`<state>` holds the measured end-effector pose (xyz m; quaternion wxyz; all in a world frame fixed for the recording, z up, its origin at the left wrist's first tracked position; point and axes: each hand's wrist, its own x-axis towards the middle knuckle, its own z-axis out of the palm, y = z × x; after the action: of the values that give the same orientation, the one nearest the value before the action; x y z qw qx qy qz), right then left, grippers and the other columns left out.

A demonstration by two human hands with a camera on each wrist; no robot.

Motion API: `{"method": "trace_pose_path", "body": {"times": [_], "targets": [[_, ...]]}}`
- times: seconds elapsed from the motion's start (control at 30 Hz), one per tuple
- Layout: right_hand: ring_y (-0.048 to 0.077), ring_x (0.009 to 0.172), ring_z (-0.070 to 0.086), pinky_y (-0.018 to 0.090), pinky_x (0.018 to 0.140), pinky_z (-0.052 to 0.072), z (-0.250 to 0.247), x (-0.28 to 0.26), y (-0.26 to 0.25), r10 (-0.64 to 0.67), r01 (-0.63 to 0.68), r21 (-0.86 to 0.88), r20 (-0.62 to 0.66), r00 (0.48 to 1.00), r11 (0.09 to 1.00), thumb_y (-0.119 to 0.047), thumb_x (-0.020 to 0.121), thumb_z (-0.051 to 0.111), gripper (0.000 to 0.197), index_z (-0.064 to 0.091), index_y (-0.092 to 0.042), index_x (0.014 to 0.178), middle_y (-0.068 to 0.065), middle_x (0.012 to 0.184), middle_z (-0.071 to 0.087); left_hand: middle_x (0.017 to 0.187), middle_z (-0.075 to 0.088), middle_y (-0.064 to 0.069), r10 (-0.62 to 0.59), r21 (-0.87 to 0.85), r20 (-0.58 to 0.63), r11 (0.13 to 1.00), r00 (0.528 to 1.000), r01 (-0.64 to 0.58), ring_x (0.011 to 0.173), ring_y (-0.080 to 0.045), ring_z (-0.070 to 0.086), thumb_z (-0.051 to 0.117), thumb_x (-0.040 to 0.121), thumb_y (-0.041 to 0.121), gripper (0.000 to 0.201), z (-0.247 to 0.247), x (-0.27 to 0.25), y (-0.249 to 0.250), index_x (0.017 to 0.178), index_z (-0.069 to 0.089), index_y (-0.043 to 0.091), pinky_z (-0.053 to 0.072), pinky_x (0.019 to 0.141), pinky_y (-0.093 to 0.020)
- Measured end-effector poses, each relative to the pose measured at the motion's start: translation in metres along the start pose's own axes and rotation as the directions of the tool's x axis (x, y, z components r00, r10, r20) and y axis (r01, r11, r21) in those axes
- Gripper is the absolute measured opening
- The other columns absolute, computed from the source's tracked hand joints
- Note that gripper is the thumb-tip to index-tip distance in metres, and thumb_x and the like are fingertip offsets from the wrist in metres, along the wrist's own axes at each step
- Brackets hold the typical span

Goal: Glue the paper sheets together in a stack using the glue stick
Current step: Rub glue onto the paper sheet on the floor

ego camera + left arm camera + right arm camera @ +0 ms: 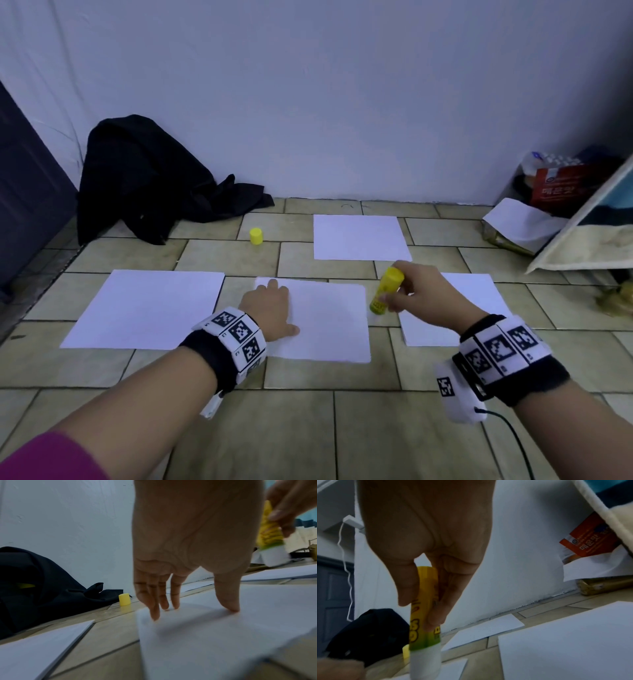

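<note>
Several white paper sheets lie on the tiled floor. My left hand (270,308) presses flat on the left part of the middle sheet (329,322), its fingertips (155,614) touching the paper. My right hand (409,291) pinches a yellow glue stick (385,290) with its white glue end pointing down, over the right edge of that sheet. In the right wrist view the glue stick (424,615) sits between thumb and fingers, its white end low. The yellow cap (256,236) stands alone further back. Other sheets lie at the left (150,308), far centre (359,237) and right (479,294).
A black garment (150,181) is heaped against the white wall at the back left. At the right stand a leaning board (582,236), a red packet (555,190) and crumpled paper (524,222). A dark door (27,192) is at the left.
</note>
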<state>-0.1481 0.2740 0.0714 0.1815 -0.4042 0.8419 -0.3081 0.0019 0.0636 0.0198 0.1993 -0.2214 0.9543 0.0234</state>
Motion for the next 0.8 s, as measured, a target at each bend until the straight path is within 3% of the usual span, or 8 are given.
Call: {"method": "trace_pose_path", "body": {"times": [0.1, 0.17, 0.23, 0.27, 0.37, 0.47, 0.6, 0.8], "targets": [[0.022, 0.07, 0.069, 0.039, 0.072, 0.057, 0.001, 0.012, -0.005, 0.03, -0.022, 0.087, -0.09, 0.995, 0.996, -0.012, 0.084, 0.07, 0.015, 0.056, -0.01, 0.083, 0.01, 0.079, 0.07, 0.137, 0.028, -0.01, -0.001, -0.039, -0.043, 0.999, 0.999, 0.0, 0.123, -0.026, 0.038, 0.059, 0.087, 0.051, 0.068, 0.001, -0.004, 0.001, 0.133, 0.035, 0.007, 0.043, 0.086, -0.035], [0.024, 0.072, 0.069, 0.041, 0.073, 0.057, 0.005, 0.02, -0.006, 0.05, -0.039, 0.09, -0.124, 0.991, 0.995, -0.013, 0.084, 0.07, 0.016, 0.057, -0.005, 0.088, 0.012, 0.081, 0.07, 0.148, 0.015, -0.007, 0.151, -0.082, -0.086, 0.984, 0.985, -0.158, 0.127, -0.026, 0.033, 0.059, 0.09, 0.029, 0.058, 0.003, -0.005, 0.004, 0.137, 0.03, 0.012, 0.044, 0.087, -0.036], [0.028, 0.077, 0.068, 0.042, 0.073, 0.056, 0.011, 0.03, -0.007, 0.07, -0.06, 0.076, -0.135, 0.988, 0.995, -0.014, 0.084, 0.069, 0.018, 0.056, -0.003, 0.09, 0.015, 0.084, 0.069, 0.157, 0.0, 0.0, 0.322, -0.059, -0.056, 0.944, 0.945, -0.326, 0.131, -0.025, 0.029, 0.051, 0.091, 0.009, 0.062, 0.004, -0.007, 0.01, 0.145, 0.024, 0.02, 0.044, 0.084, -0.035], [0.029, 0.079, 0.067, 0.041, 0.074, 0.056, 0.014, 0.036, -0.006, 0.081, -0.072, 0.071, -0.138, 0.987, 0.995, -0.015, 0.084, 0.069, 0.018, 0.056, -0.004, 0.09, 0.015, 0.086, 0.068, 0.158, 0.0, 0.001, 0.364, -0.017, -0.022, 0.931, 0.931, -0.364, 0.133, -0.026, 0.027, 0.047, 0.091, 0.005, 0.064, 0.004, -0.006, 0.012, 0.148, 0.021, 0.021, 0.044, 0.085, -0.036], [0.029, 0.085, 0.066, 0.036, 0.074, 0.054, 0.024, 0.051, -0.008, 0.098, -0.092, 0.045, -0.147, 0.984, 0.995, -0.019, 0.085, 0.068, 0.019, 0.054, -0.008, 0.091, 0.014, 0.092, 0.067, 0.153, 0.019, -0.004, 0.344, 0.061, 0.019, 0.937, 0.939, -0.344, 0.133, -0.025, 0.027, 0.048, 0.094, 0.02, 0.058, 0.001, -0.004, 0.016, 0.147, 0.026, 0.019, 0.044, 0.091, -0.039], [0.028, 0.088, 0.063, 0.033, 0.072, 0.05, 0.035, 0.064, -0.009, 0.113, -0.109, 0.036, -0.154, 0.981, 0.993, -0.019, 0.086, 0.067, 0.022, 0.054, -0.006, 0.098, 0.014, 0.097, 0.065, 0.152, 0.019, -0.006, 0.327, 0.071, 0.038, 0.941, 0.944, -0.329, 0.138, -0.024, 0.022, 0.055, 0.092, 0.036, 0.062, -0.001, 0.0, 0.017, 0.146, 0.03, 0.017, 0.04, 0.102, -0.041], [0.029, 0.093, 0.062, 0.037, 0.078, 0.053, 0.043, 0.078, -0.014, 0.135, -0.125, 0.072, -0.167, 0.977, 0.99, -0.018, 0.088, 0.066, 0.026, 0.054, -0.005, 0.106, 0.015, 0.103, 0.063, 0.159, 0.011, -0.008, 0.349, 0.031, 0.068, 0.935, 0.934, -0.352, 0.143, -0.025, 0.017, 0.055, 0.094, 0.032, 0.064, 0.002, 0.004, 0.016, 0.147, 0.026, 0.011, 0.032, 0.111, -0.044], [0.031, 0.097, 0.061, 0.033, 0.076, 0.049, 0.057, 0.092, -0.023, 0.14, -0.14, 0.007, -0.09, 0.986, 0.99, -0.017, 0.09, 0.063, 0.035, 0.05, -0.004, 0.119, 0.017, 0.112, 0.06, 0.161, 0.008, -0.006, 0.327, 0.03, 0.069, 0.944, 0.942, -0.33, 0.142, -0.026, 0.021, 0.056, 0.094, 0.031, 0.064, 0.003, 0.005, 0.018, 0.147, 0.026, 0.011, 0.038, 0.105, -0.047]]}}
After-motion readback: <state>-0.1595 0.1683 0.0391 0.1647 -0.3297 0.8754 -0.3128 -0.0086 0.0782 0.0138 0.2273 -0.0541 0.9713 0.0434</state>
